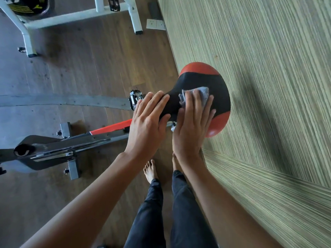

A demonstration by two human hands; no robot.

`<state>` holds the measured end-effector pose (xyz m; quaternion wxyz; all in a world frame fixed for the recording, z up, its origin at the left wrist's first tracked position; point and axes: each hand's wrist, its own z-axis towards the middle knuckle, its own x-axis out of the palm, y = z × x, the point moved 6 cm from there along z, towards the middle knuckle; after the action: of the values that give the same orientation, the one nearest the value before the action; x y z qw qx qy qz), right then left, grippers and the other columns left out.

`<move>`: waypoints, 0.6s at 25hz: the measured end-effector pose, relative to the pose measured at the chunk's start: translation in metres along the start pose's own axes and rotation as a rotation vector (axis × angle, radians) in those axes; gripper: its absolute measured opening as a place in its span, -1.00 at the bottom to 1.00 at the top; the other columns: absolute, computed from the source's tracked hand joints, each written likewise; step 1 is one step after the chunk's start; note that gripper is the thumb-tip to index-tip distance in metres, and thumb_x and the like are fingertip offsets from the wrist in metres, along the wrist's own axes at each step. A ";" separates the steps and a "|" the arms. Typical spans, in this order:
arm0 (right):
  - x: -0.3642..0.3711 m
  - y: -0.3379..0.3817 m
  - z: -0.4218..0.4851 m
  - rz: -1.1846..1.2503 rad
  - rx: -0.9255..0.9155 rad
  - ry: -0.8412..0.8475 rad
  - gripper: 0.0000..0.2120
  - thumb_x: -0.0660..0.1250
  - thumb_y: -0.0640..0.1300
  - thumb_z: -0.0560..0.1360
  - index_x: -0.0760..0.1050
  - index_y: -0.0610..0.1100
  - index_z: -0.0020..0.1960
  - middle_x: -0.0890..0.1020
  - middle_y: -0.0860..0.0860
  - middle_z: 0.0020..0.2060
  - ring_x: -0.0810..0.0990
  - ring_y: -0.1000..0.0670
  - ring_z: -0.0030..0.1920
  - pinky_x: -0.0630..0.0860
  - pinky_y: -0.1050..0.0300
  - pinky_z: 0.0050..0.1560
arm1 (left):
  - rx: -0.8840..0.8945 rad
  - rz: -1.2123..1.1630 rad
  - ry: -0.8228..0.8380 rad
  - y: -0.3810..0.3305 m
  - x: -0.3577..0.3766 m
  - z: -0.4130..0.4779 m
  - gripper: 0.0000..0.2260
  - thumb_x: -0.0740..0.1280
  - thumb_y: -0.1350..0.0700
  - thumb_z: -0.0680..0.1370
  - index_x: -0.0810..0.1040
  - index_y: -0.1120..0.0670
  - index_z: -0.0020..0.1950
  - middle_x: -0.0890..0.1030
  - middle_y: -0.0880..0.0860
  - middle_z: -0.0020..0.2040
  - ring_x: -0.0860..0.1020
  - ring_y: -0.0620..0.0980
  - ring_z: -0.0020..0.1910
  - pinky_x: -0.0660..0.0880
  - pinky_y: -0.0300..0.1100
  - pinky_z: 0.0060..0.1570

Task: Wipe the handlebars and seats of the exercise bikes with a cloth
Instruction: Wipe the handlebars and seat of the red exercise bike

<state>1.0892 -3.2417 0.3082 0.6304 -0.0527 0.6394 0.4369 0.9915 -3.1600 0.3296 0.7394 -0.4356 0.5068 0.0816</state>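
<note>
A black and red bike seat (213,81) fills the middle of the view, its nose pointing left. My right hand (192,124) lies flat on it with straight fingers and presses a small grey-blue cloth (203,94) against the black top. My left hand (148,120) rests on the narrow nose of the seat, fingers straight, thumb down the near side. The seat belongs to a black and red exercise bike (71,145) whose frame runs off to the left below the hands. Its handlebars are out of view.
A second bike with a white frame (75,17) stands at the upper left on the wooden floor. A striped green wall (268,68) runs close along the right of the seat, with a socket plate (155,24) low on it. My bare feet (150,170) stand under the seat.
</note>
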 end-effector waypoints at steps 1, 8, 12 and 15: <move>0.003 0.002 -0.006 0.002 0.011 -0.002 -0.58 0.01 -0.04 0.71 0.33 -0.12 0.52 0.34 -0.06 0.52 0.12 -0.21 0.58 -0.03 -0.15 0.58 | 0.000 -0.006 0.016 0.001 0.000 0.001 -0.57 0.31 0.13 0.58 0.44 0.15 0.45 0.44 0.10 0.45 0.33 0.11 0.49 0.25 0.12 0.48; 0.010 0.017 0.070 -0.062 0.034 0.144 -0.54 -0.04 -0.01 0.65 0.50 -0.09 0.36 0.48 0.02 0.41 0.21 -0.19 0.56 -0.05 -0.26 0.54 | -0.031 -0.079 0.053 0.006 -0.003 0.009 -0.60 0.28 0.15 0.59 0.47 0.14 0.43 0.47 0.08 0.43 0.35 0.11 0.47 0.27 0.08 0.48; -0.005 0.005 0.077 0.363 0.064 0.295 -0.56 -0.02 0.01 0.69 0.35 -0.06 0.50 0.25 -0.05 0.57 0.03 -0.08 0.61 -0.21 -0.04 0.54 | -0.208 -0.050 -0.053 -0.013 -0.009 0.024 -0.66 0.16 0.08 0.63 0.53 0.11 0.35 0.50 0.09 0.39 0.40 0.09 0.42 0.27 0.08 0.43; -0.027 -0.040 0.093 0.446 0.149 0.260 -0.59 0.02 -0.11 0.69 0.36 -0.13 0.48 0.27 -0.10 0.55 0.11 -0.02 0.59 -0.11 0.00 0.59 | -0.139 0.046 -0.035 -0.065 0.016 0.056 -0.62 0.10 0.08 0.65 0.44 0.14 0.43 0.41 0.14 0.47 0.30 0.14 0.49 0.13 0.15 0.50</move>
<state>1.1899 -3.2208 0.3280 0.4334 0.0804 0.7413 0.5062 1.0732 -3.1639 0.3591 0.7142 -0.4725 0.4968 0.1410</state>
